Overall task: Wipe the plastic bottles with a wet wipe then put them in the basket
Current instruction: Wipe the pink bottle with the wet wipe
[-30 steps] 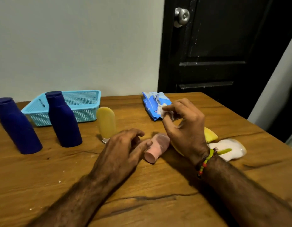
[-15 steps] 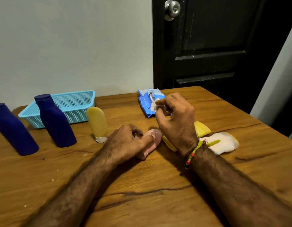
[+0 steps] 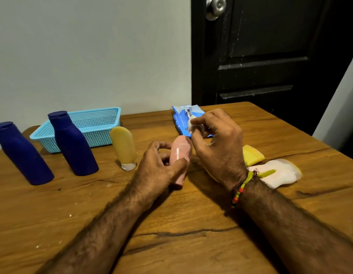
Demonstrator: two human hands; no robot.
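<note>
Pink bottle in my left, wipe in my right.

My left hand [image 3: 159,165] curls round the pink bottle [image 3: 180,155], raised off the table [image 3: 171,244]; my right hand [image 3: 217,143] pinches a wet wipe [image 3: 191,123] just above it, the basket [image 3: 96,125] far left.

This is looking like a room in a home. A worn wooden table [image 3: 191,244], cracked along its grain, is standing against a plain pale wall [image 3: 88,52], and a dark panelled door [image 3: 270,56] with a round metal knob [image 3: 215,6] is filling the corner beyond it. Ordinary household things are sitting on the table: toiletry bottles [image 3: 72,143], a small blue plastic basket [image 3: 92,125] and a soft pack of wet wipes [image 3: 181,119]. Nothing is suggesting a shop, lab or workshop.
</note>
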